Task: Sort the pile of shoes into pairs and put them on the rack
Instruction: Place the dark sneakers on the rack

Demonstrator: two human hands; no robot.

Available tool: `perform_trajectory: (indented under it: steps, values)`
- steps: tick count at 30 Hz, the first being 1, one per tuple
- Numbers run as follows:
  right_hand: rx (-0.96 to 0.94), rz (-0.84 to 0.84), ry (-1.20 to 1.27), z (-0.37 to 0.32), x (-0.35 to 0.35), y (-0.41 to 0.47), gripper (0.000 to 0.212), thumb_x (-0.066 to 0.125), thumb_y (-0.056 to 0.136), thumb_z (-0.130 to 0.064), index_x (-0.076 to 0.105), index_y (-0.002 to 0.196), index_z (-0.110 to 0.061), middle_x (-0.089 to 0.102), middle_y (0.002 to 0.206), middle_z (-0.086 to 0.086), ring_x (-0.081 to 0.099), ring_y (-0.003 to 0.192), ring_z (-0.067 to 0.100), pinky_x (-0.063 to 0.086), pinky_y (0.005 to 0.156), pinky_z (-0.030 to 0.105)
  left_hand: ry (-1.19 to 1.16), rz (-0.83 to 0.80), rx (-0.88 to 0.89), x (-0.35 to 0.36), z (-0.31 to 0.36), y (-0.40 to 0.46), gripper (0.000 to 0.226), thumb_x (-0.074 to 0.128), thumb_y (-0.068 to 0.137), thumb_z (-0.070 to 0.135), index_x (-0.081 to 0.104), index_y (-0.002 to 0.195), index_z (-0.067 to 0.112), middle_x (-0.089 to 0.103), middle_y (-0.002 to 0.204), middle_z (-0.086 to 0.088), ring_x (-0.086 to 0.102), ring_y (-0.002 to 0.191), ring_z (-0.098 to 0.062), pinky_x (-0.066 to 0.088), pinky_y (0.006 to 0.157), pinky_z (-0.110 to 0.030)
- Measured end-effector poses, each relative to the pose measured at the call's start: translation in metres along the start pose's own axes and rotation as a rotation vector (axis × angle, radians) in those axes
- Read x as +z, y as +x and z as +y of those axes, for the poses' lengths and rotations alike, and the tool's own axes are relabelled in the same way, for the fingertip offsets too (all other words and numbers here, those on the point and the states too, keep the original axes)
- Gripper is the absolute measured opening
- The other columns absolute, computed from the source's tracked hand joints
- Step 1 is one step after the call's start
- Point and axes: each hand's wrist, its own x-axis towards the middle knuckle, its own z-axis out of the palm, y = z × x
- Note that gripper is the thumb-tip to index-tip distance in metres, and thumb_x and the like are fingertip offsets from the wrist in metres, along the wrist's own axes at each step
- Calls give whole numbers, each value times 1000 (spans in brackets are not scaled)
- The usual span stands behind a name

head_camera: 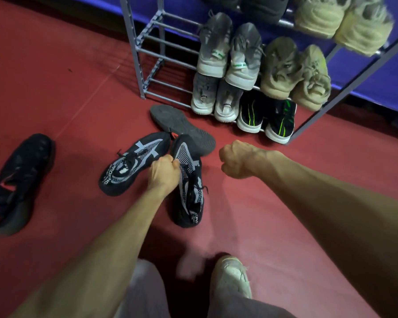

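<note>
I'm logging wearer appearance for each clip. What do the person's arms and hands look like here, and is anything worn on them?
Both forearms are bare as far as the frame shows, with no sleeves in view. The left hand and right hand wear no gloves, and no watch, band or ring is visible on either wrist or hand. No markings can be made out.

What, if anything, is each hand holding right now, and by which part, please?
The left hand grips the black and grey shoe at its laced upper. The right hand is a closed fist holding nothing.
</note>
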Motion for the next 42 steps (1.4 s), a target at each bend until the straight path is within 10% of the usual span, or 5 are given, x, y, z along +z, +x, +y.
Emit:
perform_trajectory:
  steps: [8, 13, 18, 33, 42]
  values:
    - [-43, -80, 66, -3, -13, 57, 36, 44, 92, -19, 52, 125, -6, 54, 129, 14, 57, 115, 30, 48, 89, 33, 27, -38, -102, 10, -33, 38, 27, 47, 94, 18, 59, 70, 11, 70, 84, -16, 66, 84, -36, 50, 74, -38]
    - [-211, -146, 28, -16, 18, 74, 38, 44, 92, -17, 52, 129, -10, 57, 131, 10, 57, 118, 27, 48, 92, 33, 434, 336, -152, -21, -64, 69, 25, 55, 81, 12, 57, 99, -5, 60, 99, -30, 55, 97, -45, 43, 82, -50]
    - [-268, -299, 75, -43, 71, 79, 41, 49, 92, -19, 51, 133, -14, 48, 140, 5, 51, 122, 24, 49, 94, 38, 523, -47, -370, -45, -107, 103, 41, 41, 97, 29, 56, 112, -7, 59, 117, -33, 55, 112, -46, 41, 96, -47]
    - [-37, -169, 62, -74, 82, 71, 37, 48, 95, -19, 50, 132, -15, 53, 133, 3, 51, 123, 22, 43, 93, 31, 284, -405, -75, -67, -132, 86, 21, 59, 91, 30, 47, 81, 17, 63, 77, -4, 61, 74, -26, 45, 65, -32]
    - [-213, 127, 115, -32, -4, 40, 26, 40, 98, -17, 60, 110, -5, 61, 104, 19, 58, 107, 37, 32, 73, 21, 315, -207, -164, -81, -96, 26, 9, 55, 87, 10, 59, 82, 16, 72, 88, -10, 66, 81, -29, 51, 75, -34]
